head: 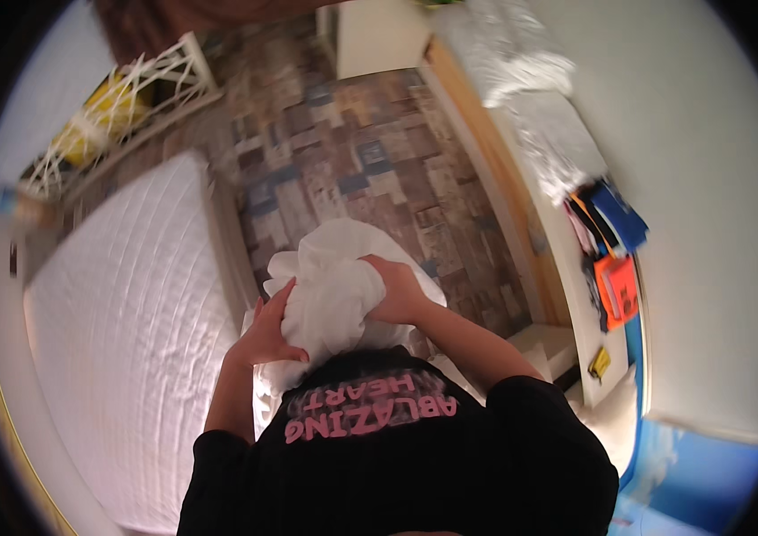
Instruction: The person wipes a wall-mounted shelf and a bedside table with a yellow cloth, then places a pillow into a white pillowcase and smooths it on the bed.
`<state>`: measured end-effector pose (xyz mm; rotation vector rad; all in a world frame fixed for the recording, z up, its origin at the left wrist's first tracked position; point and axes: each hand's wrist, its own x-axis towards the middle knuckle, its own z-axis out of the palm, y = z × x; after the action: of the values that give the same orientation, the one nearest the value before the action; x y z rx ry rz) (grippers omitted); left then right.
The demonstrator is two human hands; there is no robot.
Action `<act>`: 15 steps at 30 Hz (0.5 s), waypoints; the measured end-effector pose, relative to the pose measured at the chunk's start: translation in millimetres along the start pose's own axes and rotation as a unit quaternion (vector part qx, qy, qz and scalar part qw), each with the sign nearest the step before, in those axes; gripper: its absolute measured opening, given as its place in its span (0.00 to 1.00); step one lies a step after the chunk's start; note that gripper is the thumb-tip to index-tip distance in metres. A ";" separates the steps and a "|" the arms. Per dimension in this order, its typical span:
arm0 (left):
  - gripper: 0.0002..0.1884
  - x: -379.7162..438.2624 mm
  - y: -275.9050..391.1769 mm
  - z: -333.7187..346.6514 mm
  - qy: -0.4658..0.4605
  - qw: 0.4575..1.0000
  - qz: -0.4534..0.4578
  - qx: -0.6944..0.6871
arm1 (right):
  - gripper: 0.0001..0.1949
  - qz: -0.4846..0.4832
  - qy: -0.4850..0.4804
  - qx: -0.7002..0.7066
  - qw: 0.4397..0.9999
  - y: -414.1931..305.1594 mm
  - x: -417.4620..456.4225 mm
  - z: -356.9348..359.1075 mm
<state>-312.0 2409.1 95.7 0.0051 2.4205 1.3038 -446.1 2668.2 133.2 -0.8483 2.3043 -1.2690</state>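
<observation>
A bunched-up bundle of white fabric is held up against the front of my black T-shirt. My left hand presses on the left side of the bundle, its thumb near the lower edge and fingers spread along the cloth. On the other side, my right hand grips the folds, with the fingertips partly sunk in the fabric. Loose cloth hangs out beyond both hands, and its lower part is hidden behind the bundle and my shirt.
At left lies a mattress with a white quilted surface. A white lattice rail stands beyond it, yellow items behind. Patchwork-patterned flooring stretches ahead. Along the right, a long shelf carries silvery wrapped bundles and folded clothes.
</observation>
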 end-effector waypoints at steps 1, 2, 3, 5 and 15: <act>0.77 22.5 19.4 -2.3 -0.054 0.998 -0.006 0.040 | 0.34 0.012 0.044 0.007 0.999 2.6 -9.2 -30.7; 0.77 41.3 41.1 3.8 -0.080 0.994 0.009 0.076 | 0.35 0.028 0.085 0.012 0.996 2.2 -26.6 -59.4; 0.78 59.5 57.5 9.7 -0.103 0.989 0.020 0.106 | 0.36 0.043 0.126 0.019 0.991 5.5 -42.6 -79.9; 0.78 101.6 86.6 24.0 -0.145 0.975 0.048 0.160 | 0.36 0.070 0.233 0.083 0.966 11.8 -69.5 -112.1; 0.17 281.7 216.7 129.0 -0.136 0.963 0.230 0.016 | 0.27 0.105 0.621 0.526 0.572 66.6 -126.7 -199.0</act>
<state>-567.3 2687.5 112.2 0.7473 2.2725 1.3408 -488.2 2904.1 185.0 1.0526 1.3672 -3.0840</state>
